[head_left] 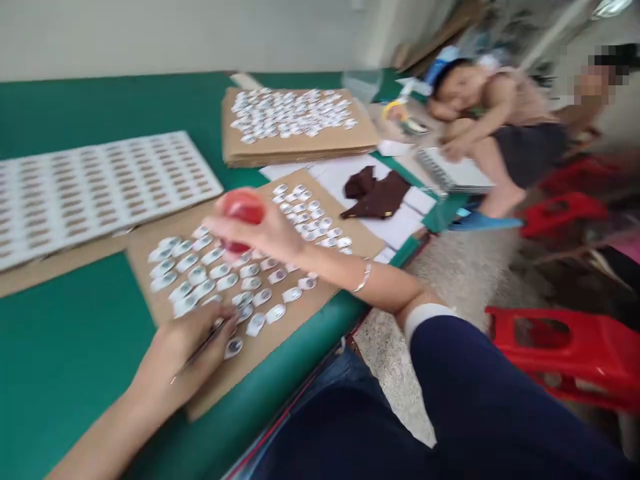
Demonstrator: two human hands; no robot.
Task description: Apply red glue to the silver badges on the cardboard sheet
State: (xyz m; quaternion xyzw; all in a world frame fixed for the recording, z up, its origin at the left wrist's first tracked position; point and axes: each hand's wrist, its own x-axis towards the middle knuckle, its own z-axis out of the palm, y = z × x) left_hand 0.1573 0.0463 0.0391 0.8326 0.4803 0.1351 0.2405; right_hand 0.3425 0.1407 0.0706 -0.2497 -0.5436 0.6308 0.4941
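Note:
My left hand (pixel 193 347) pinches slim metal tweezers (pixel 203 347), their tips close to small white tag-like pieces with grey ovals (pixel 275 313). These pieces lie in rough rows on a brown cardboard sheet (pixel 215 387). Above the same sheet, my right hand (pixel 273 230) is wrapped round a smooth red, rounded object (pixel 244 207). It is blurred, and its exact kind does not show. Part of the rows is hidden behind both hands and the right forearm.
A white slotted board (pixel 197 167) lies at the left on the green table (pixel 75 360). Behind is a cardboard stack (pixel 300 153) bearing similar pieces. Brown cloth (pixel 383 195) rests on white papers. A person (pixel 523 100) leans on the table near a notebook (pixel 457 173). Red stool (pixel 575 350) at right.

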